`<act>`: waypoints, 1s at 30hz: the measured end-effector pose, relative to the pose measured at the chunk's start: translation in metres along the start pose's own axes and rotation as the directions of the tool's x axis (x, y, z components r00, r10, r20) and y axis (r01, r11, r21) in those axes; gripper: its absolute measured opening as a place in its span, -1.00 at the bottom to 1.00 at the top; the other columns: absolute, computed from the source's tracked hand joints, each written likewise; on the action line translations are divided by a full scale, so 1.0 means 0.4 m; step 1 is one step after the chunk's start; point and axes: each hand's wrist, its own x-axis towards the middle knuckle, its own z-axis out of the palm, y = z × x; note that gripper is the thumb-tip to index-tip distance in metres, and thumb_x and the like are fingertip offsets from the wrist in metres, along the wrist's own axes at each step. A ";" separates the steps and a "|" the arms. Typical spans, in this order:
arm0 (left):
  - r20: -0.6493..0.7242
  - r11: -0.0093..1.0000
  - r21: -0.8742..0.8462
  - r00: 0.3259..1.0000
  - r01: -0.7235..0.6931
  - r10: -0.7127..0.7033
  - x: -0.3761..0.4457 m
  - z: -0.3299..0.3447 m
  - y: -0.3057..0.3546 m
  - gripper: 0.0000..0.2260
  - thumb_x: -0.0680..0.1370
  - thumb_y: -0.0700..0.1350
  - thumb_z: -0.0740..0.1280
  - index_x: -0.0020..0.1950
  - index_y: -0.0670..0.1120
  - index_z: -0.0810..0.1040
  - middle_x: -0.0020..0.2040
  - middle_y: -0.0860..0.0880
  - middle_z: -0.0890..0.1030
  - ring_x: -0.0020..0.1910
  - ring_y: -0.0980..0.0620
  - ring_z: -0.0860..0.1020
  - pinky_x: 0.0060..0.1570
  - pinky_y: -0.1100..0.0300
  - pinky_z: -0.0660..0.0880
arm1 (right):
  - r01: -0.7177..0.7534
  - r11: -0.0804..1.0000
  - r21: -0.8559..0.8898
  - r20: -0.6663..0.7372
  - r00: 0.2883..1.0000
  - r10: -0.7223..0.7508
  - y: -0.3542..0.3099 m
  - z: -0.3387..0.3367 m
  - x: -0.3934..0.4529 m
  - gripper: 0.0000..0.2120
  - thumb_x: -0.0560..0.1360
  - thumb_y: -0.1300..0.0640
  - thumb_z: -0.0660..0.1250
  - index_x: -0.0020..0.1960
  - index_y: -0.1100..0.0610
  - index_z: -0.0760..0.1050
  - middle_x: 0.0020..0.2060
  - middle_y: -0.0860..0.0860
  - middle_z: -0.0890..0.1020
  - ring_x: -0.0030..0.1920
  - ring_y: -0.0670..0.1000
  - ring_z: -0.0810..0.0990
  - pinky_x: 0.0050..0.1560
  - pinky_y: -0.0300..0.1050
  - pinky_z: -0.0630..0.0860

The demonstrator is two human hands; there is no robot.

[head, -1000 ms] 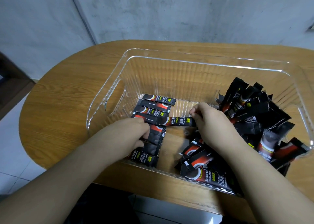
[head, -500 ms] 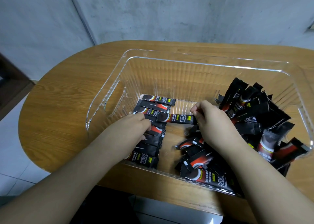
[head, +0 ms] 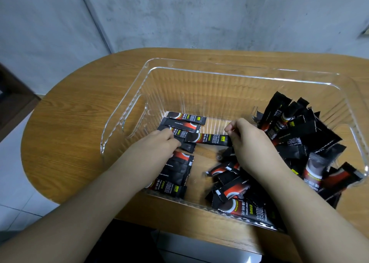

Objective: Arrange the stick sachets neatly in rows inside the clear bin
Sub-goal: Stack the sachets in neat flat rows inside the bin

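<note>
A clear ribbed bin (head: 219, 71) stands on the wooden table. Along its left side several black-and-red stick sachets (head: 186, 117) lie flat in a row, one below another. A loose heap of the same sachets (head: 299, 135) fills the right side and front right. My right hand (head: 249, 143) pinches the right end of one sachet (head: 209, 139), held level across the middle of the bin. My left hand (head: 157, 145) rests on the row, its fingers at the left end of that sachet and hiding the sachets beneath.
The rounded wooden table (head: 69, 123) stands against a grey concrete wall (head: 219, 13) with a metal pipe (head: 93, 17) running down it. Tiled floor (head: 12, 193) lies to the left. The bin's bare floor (head: 201, 163) shows between the row and the heap.
My right hand has carried the pinched sachet a little farther away and leftward. My left hand has slid up the row toward its left end.
</note>
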 end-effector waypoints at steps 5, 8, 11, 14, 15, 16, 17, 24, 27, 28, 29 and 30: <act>0.032 0.997 0.071 0.999 -0.020 0.018 0.008 0.011 0.009 -0.53 0.63 -0.15 0.16 0.52 0.01 0.13 0.52 0.01 0.12 0.47 -0.02 0.16 0.38 0.07 0.27 | -0.011 1.000 0.015 -0.010 1.000 0.011 0.004 0.002 0.002 -0.89 0.62 0.13 0.11 -0.04 -0.01 0.37 -0.36 -0.07 0.49 -0.38 -0.11 0.44 -0.30 -0.08 0.31; 0.056 0.998 0.066 0.998 -0.009 0.006 -0.001 0.009 0.013 -0.51 0.63 -0.02 0.13 0.54 0.02 0.06 0.54 0.04 0.05 0.50 0.03 0.09 0.41 0.10 0.22 | -0.012 1.000 0.018 -0.005 1.000 0.012 0.003 0.001 0.000 -0.89 0.62 0.13 0.11 -0.05 0.00 0.36 -0.33 -0.06 0.50 -0.33 -0.07 0.45 -0.27 -0.06 0.32; 0.048 0.999 0.053 0.999 -0.001 -0.001 -0.013 -0.001 0.008 -0.48 0.63 0.01 0.12 0.55 0.01 0.00 0.56 0.06 -0.03 0.52 0.06 -0.01 0.44 0.14 0.10 | -0.010 1.000 0.015 -0.004 1.000 0.010 0.004 0.000 0.000 -0.89 0.62 0.13 0.11 -0.05 0.00 0.37 -0.31 -0.05 0.51 -0.29 -0.04 0.47 -0.24 -0.04 0.38; 0.134 0.998 -0.064 0.991 -0.001 0.009 -0.034 -0.012 0.008 -0.42 0.62 0.02 0.15 0.55 0.03 -0.09 0.54 0.14 -0.16 0.51 0.16 -0.15 0.46 0.17 -0.03 | -0.015 1.000 0.007 -0.007 1.000 0.015 0.004 0.001 0.000 -0.90 0.62 0.14 0.12 -0.04 0.01 0.38 -0.28 -0.02 0.53 -0.24 0.04 0.50 -0.21 -0.02 0.43; 0.175 0.993 -0.117 0.985 0.013 0.008 -0.039 -0.014 0.009 -0.42 0.61 0.01 0.18 0.54 0.03 -0.04 0.54 0.16 -0.14 0.51 0.17 -0.14 0.45 0.19 -0.02 | -0.017 1.000 0.006 -0.008 1.000 0.017 0.005 0.002 0.000 -0.89 0.62 0.14 0.12 -0.04 0.01 0.38 -0.28 -0.02 0.53 -0.23 0.05 0.50 -0.21 -0.01 0.43; 0.190 0.989 -0.149 0.982 0.021 0.008 -0.046 -0.019 0.012 -0.44 0.58 0.00 0.24 0.52 0.04 0.06 0.53 0.17 -0.05 0.50 0.16 -0.06 0.43 0.19 0.06 | -0.018 1.000 0.010 -0.010 1.000 0.018 0.005 0.002 0.000 -0.89 0.62 0.14 0.11 -0.04 0.01 0.38 -0.29 -0.03 0.52 -0.24 0.05 0.50 -0.23 -0.02 0.43; 0.178 0.987 -0.157 0.984 0.019 0.009 -0.050 -0.023 0.013 -0.52 0.55 0.00 0.30 0.42 0.07 0.21 0.46 0.15 0.08 0.45 0.14 0.06 0.37 0.19 0.18 | -0.021 1.000 0.016 -0.012 1.000 0.021 0.005 0.002 0.000 -0.88 0.62 0.13 0.11 -0.05 0.00 0.38 -0.30 -0.04 0.51 -0.27 0.04 0.50 -0.24 -0.03 0.42; 0.334 0.996 -0.086 0.942 -0.014 0.042 -0.031 -0.030 0.017 -0.84 0.47 -0.01 0.41 -0.11 0.06 0.43 -0.04 0.11 0.37 0.03 0.13 0.37 -0.03 0.24 0.34 | -0.015 1.000 0.024 -0.014 1.000 0.015 0.005 0.002 0.001 -0.88 0.63 0.12 0.10 -0.06 0.00 0.37 -0.33 -0.11 0.48 -0.29 -0.08 0.46 -0.33 -0.12 0.34; 0.331 0.993 -0.115 0.943 -0.003 0.042 -0.023 -0.014 0.014 -0.86 0.47 -0.03 0.41 -0.12 0.04 0.46 -0.12 0.13 0.37 -0.06 0.13 0.39 -0.17 0.25 0.32 | -0.021 0.999 0.025 -0.014 1.000 0.021 0.005 0.003 0.001 -0.87 0.63 0.12 0.10 -0.06 -0.01 0.37 -0.33 -0.11 0.48 -0.30 -0.11 0.45 -0.35 -0.18 0.33; 0.328 0.992 -0.122 0.944 0.000 0.041 -0.023 -0.011 0.013 -0.87 0.47 -0.03 0.41 -0.13 0.03 0.46 -0.12 0.13 0.37 -0.08 0.12 0.40 -0.20 0.26 0.32 | -0.020 0.999 0.029 -0.015 1.000 0.020 0.004 0.002 0.000 -0.87 0.63 0.12 0.10 -0.06 -0.01 0.37 -0.33 -0.12 0.47 -0.30 -0.09 0.46 -0.35 -0.17 0.32; 0.331 0.992 -0.129 0.943 0.004 0.039 -0.022 -0.010 0.011 -0.87 0.47 -0.03 0.41 -0.13 0.03 0.47 -0.12 0.13 0.39 -0.08 0.11 0.41 -0.20 0.25 0.34 | -0.020 0.999 0.036 -0.016 1.000 0.021 0.004 0.001 -0.001 -0.87 0.63 0.12 0.10 -0.06 -0.01 0.37 -0.34 -0.12 0.47 -0.29 -0.09 0.46 -0.35 -0.16 0.32; 0.341 0.990 -0.138 0.940 0.015 0.033 -0.023 -0.012 0.009 -0.88 0.47 -0.03 0.41 -0.13 0.03 0.47 -0.11 0.12 0.42 -0.08 0.11 0.44 -0.17 0.24 0.37 | -0.020 0.999 0.044 -0.017 1.000 0.021 0.003 0.000 -0.003 -0.87 0.63 0.12 0.10 -0.06 -0.01 0.37 -0.35 -0.13 0.47 -0.29 -0.09 0.45 -0.35 -0.17 0.32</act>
